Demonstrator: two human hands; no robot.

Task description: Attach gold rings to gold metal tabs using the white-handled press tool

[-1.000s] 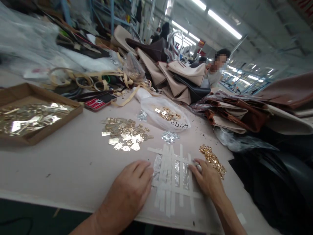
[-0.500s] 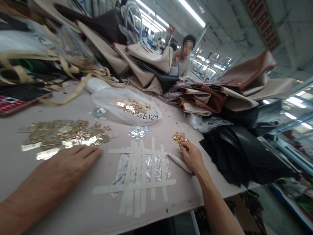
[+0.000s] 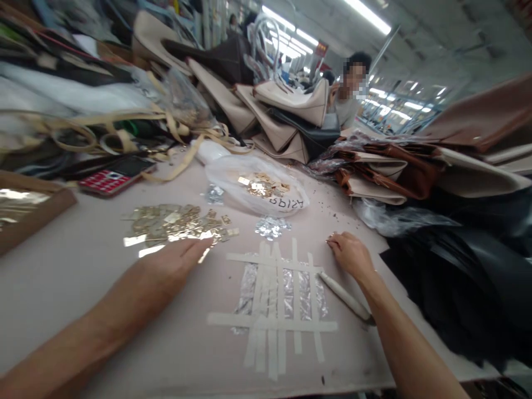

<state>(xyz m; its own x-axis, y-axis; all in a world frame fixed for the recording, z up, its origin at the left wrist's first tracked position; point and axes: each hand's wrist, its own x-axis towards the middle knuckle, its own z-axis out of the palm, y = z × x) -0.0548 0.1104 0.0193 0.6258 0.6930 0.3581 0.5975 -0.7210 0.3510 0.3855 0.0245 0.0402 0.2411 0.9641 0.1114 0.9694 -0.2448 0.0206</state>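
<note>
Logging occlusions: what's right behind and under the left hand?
Right behind the left hand: a pile of flat gold-coloured metal pieces, reaching to its edge. Whatever lies under the hand itself is covered, so I can't tell.

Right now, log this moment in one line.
left grip: at gold plates, hold unclear | right grip: curled, hold unclear | taped plastic: between them | white stick: beside taped plastic

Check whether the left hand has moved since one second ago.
Yes: judged against the taped plastic sheet, the left hand has moved leftward and forward, from the sheet's left edge to the gold-toned metal plates.
</note>
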